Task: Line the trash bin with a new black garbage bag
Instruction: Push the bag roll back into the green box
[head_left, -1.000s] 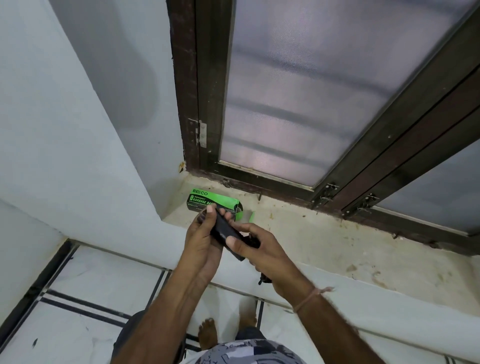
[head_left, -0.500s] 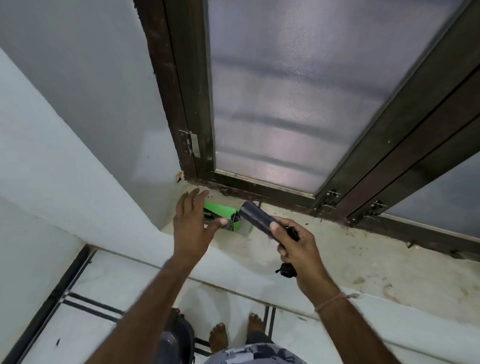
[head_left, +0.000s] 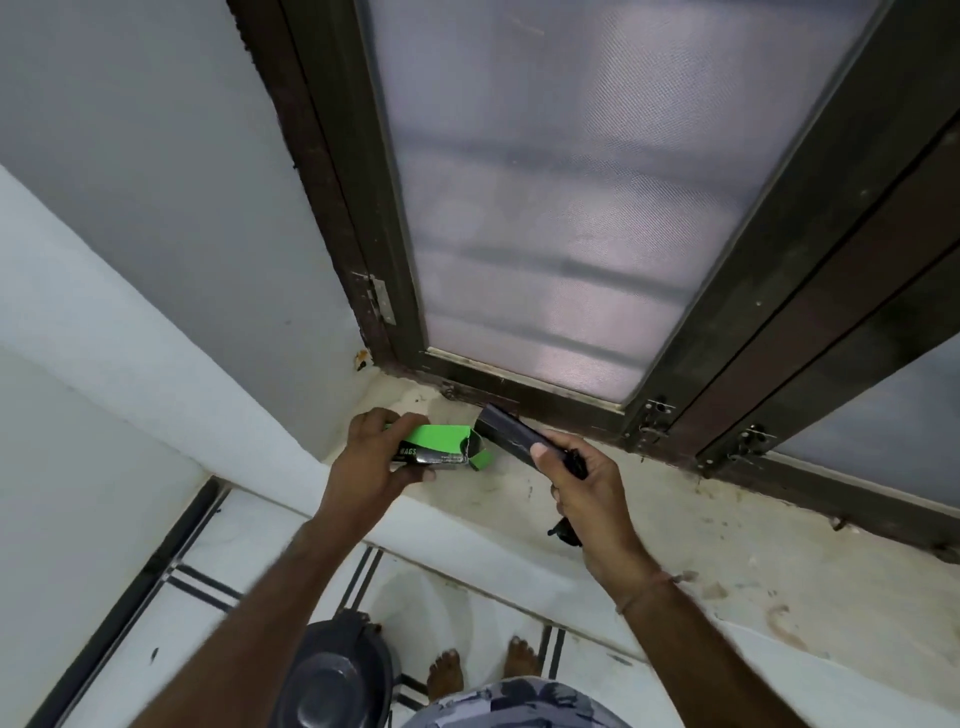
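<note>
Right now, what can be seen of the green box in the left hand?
The green box is a small, long carton, apparently cardboard, bright green on top with a black side bearing white print ending in "AGS". Its right end is open, with a green flap hanging out. It lies roughly level just above the sill, gripped at its left end by the left hand. The black roll in the right hand sits near the open end.

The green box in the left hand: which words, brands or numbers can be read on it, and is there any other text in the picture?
"AGS" in white capitals on the dark side of the green box; the left hand covers whatever comes before it.
Smaller print along that same side: too blurred to read.
The black roll in the right hand: no text visible.
Elsewhere: none.
</note>
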